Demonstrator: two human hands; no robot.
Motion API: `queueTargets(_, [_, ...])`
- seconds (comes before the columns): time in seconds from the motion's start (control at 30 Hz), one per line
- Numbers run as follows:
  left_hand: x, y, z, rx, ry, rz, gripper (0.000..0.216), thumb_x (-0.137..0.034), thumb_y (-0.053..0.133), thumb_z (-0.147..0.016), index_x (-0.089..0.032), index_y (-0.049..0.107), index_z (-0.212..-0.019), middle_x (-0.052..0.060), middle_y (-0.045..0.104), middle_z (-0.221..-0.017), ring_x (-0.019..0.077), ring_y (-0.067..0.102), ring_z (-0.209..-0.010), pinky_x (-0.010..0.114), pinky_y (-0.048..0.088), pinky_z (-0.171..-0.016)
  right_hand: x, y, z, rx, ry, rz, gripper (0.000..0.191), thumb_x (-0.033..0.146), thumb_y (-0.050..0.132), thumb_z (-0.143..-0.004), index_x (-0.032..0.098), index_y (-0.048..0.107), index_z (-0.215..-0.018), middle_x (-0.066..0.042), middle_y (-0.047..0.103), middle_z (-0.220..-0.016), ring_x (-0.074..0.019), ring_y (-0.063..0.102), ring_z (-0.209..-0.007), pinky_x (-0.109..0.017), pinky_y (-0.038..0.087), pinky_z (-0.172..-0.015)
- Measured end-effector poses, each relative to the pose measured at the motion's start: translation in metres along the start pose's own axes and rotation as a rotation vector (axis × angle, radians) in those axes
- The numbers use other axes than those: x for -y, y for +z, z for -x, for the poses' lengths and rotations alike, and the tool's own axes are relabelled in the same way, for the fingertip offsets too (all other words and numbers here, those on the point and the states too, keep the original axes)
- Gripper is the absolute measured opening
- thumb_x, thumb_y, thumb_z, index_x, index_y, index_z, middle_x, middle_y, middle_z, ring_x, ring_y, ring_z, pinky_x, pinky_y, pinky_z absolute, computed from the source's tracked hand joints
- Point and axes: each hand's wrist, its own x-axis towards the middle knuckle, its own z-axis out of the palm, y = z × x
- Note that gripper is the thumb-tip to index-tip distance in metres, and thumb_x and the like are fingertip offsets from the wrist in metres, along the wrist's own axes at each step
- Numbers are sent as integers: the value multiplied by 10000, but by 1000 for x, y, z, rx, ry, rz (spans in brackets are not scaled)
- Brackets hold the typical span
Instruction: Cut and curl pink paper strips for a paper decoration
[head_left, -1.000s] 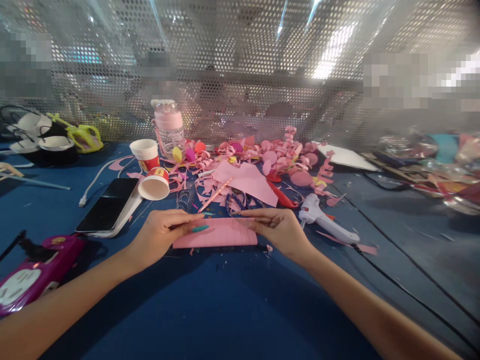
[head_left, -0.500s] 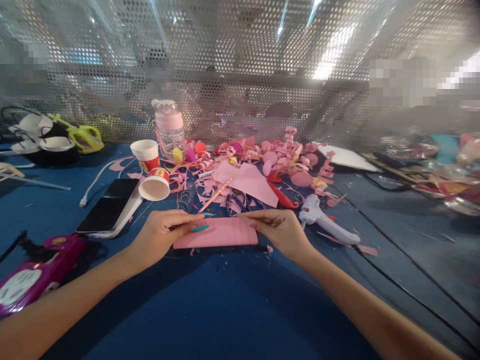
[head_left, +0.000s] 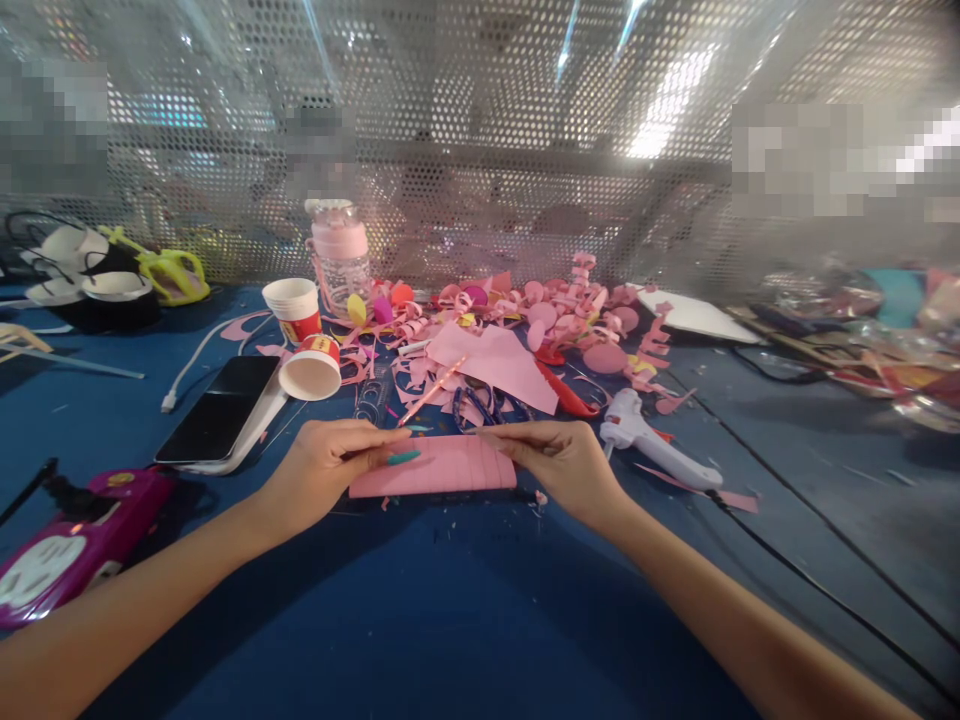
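Note:
A pink rectangular piece of paper or foam sheet [head_left: 442, 468], marked with several crosswise lines, is held level just above the blue table. My left hand [head_left: 315, 475] pinches its upper left edge between thumb and fingers; the nails are teal. At the upper right edge, my right hand [head_left: 562, 460] pinches the same piece. Just beyond it lie a pencil [head_left: 435, 388], dark-handled scissors [head_left: 476, 405] and a larger pink sheet [head_left: 499, 365]. A white glue gun [head_left: 656, 445] rests to the right of my right hand.
Pink scraps and cut circles [head_left: 555, 315] are heaped at the back before a perforated metal screen [head_left: 480, 130]. Leftward are paper cups [head_left: 311, 368], a phone [head_left: 220, 410], a bottle [head_left: 341, 250] and a purple power strip [head_left: 82, 540]. The glue gun's cord [head_left: 817, 590] runs rightward.
Both hands keep their pinch on the pink piece in nearly the same place. The whole view has shifted very slightly.

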Motion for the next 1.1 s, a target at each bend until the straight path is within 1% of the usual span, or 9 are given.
queueTargets(0.23, [0,0,0,19,5,-6,224,-266,514,-848,-264,661,-1018,4,695,-857,112,627,-746,196,483,-643,-3,2,0,-22,-46,13,183,186,585,-781,261,712,-890,-20,719,-880,-224,675,-833,-386,574,-754])
queueTargets(0.43, [-1,0,0,23,-10,-22,231,-267,509,-846,-240,665,-1013,11,696,-790,110,626,-681,195,493,-609,-1,3,0,-39,17,39,152,207,590,-765,209,712,-857,-43,723,-853,-214,679,-805,-347,568,-721])
queueTargets(0.53, [-2,1,0,17,-50,-29,250,-269,527,-833,-239,645,-1050,16,709,-844,132,649,-739,206,509,-625,-1,3,0,-38,33,79,145,232,590,-764,193,715,-826,-47,725,-827,-211,679,-782,-330,558,-699])
queueTargets(0.63, [-2,1,1,15,-78,-29,213,-255,563,-806,-245,676,-986,3,715,-888,139,664,-773,207,524,-672,-2,3,1,-46,17,96,142,235,590,-765,209,719,-818,-35,726,-811,-207,678,-772,-323,552,-697])
queueTargets(0.73, [-2,0,1,-11,-73,-50,170,-223,584,-785,-250,706,-900,-20,722,-843,127,673,-733,197,537,-689,-3,3,3,-44,-11,61,149,202,584,-770,232,721,-818,-21,725,-840,-201,674,-814,-323,547,-744])
queueTargets(0.87, [1,-1,3,-52,16,-116,198,-174,561,-788,-243,702,-909,-17,716,-893,140,675,-818,226,540,-781,-4,4,3,-51,-97,6,165,161,572,-775,233,715,-817,-24,701,-972,-198,647,-926,-330,529,-816])
queueTargets(0.97, [7,-1,9,-79,135,-179,222,-156,535,-805,-223,688,-950,1,695,-968,155,652,-912,266,515,-865,-5,6,5,-59,-184,36,174,147,556,-788,223,708,-829,-24,713,-923,-186,643,-938,-336,510,-859])
queueTargets(1.07, [14,0,20,-104,247,-229,250,-149,500,-829,-226,666,-1000,4,681,-1005,157,644,-933,283,524,-861,-6,9,9,-17,-295,84,206,113,517,-801,202,699,-842,-40,718,-895,-186,639,-949,-348,504,-875])
queueTargets(1.1, [15,0,25,-79,281,-236,270,-148,489,-837,-231,646,-1040,6,671,-1032,156,639,-946,284,524,-863,-6,10,11,8,-342,106,229,95,495,-805,195,695,-853,-47,716,-905,-185,636,-957,-354,500,-884])
